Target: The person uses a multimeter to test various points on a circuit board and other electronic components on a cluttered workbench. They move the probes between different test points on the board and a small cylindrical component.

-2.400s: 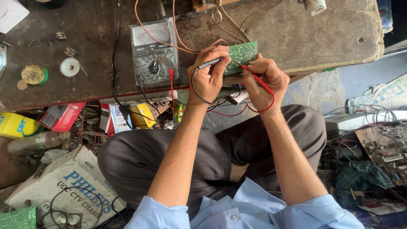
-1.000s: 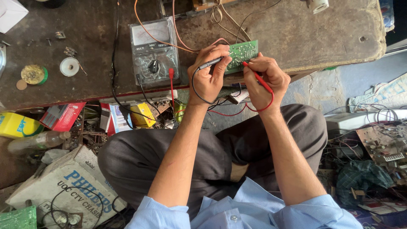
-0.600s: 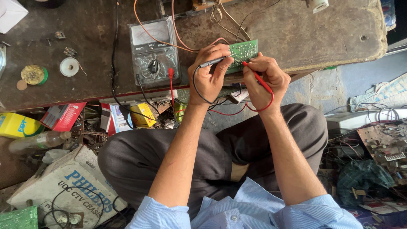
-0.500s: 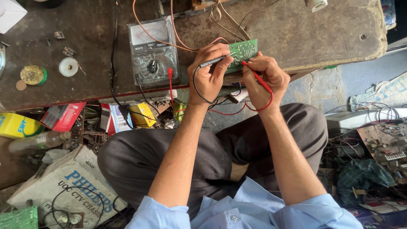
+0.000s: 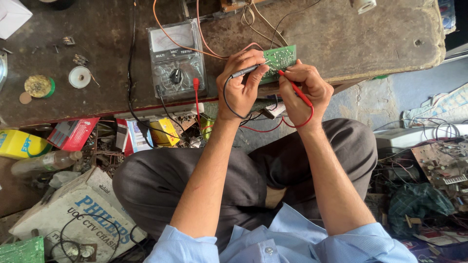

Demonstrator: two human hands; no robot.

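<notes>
Circuit board: a small green circuit board (image 5: 279, 57) lies flat near the front edge of the tabletop (image 5: 341, 34), towards its right half, between the two hands.
Left hand: the left hand (image 5: 242, 83) is clamped round a black probe (image 5: 245, 71), thin and pen-shaped, whose tip points at the board's left end.
Right hand: the right hand (image 5: 304, 87) is closed on a red probe (image 5: 294, 87), its point touching the board's near edge.
Risk of slip: the board looks loose and light, so a firm press from either tip could skid it or bridge two neighbouring solder joints.
Risk of snag: the red and black leads loop off the front edge below the wrists; a tug there could drag a probe off its spot.
Meter: a grey, boxy meter (image 5: 176, 61) with a clear dial window and a round knob sits just left of the left hand.
Surfaces: the tabletop is dark, worn and scuffed; orange wires (image 5: 204, 41) cross it above the meter.
Small things: a white tape roll (image 5: 79, 77) and a round tin (image 5: 40, 86) lie towards the left edge.
</notes>
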